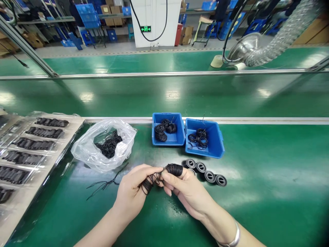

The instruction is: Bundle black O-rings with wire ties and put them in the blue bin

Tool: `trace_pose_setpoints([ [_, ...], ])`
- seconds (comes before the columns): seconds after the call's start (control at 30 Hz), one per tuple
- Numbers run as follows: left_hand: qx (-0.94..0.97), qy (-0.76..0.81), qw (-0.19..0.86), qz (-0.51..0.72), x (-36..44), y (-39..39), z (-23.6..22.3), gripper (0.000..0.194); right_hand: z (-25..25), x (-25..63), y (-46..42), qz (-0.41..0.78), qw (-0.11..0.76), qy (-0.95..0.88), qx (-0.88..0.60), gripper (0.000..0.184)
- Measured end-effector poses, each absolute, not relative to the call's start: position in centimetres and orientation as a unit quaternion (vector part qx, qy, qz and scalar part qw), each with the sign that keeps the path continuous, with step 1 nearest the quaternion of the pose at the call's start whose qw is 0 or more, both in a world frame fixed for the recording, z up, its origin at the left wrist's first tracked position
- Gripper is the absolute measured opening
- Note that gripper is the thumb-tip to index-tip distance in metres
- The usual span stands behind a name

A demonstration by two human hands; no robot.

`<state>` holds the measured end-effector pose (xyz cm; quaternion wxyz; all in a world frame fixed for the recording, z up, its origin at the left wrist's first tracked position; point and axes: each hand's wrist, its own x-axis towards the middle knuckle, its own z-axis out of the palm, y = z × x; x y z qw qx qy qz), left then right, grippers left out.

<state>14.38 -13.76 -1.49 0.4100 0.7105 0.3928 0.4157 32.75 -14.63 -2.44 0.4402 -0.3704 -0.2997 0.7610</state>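
Both hands are closed on a bunch of thin black rubber rings [174,169]: the left hand [131,187] pinches the lower loops, and the right hand [187,190] grips the thicker coil between thumb and fingers. Ahead of the hands, a blue plastic bin [156,135] and a second blue bin [217,144] stand side by side, each holding tangled black rings. Ahead and left, a clear plastic bag [84,151] holds more. Four black round grommets [210,176] lie just beyond the right hand, and a clear plastic tray [74,124] of dark parts sits far left
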Motion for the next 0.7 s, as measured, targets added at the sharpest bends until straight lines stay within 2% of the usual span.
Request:
trace_pose_setpoints([
  [0.23,0.510,0.463,0.564,0.456,14.75,-13.82,-1.16,0.019,-2.30,32.89,-14.39,0.782,0.461,-0.205,-0.365,0.027],
  [0.4,0.507,0.477,0.560,0.449,14.66,-13.77,-0.73,0.019,-1.96,33.29,-13.91,0.772,0.500,-0.177,-0.351,0.025],
  [0.7,0.565,0.429,0.582,0.398,14.19,-13.64,-1.45,0.016,-2.26,33.63,-14.11,0.772,0.495,-0.191,-0.348,0.019],
])
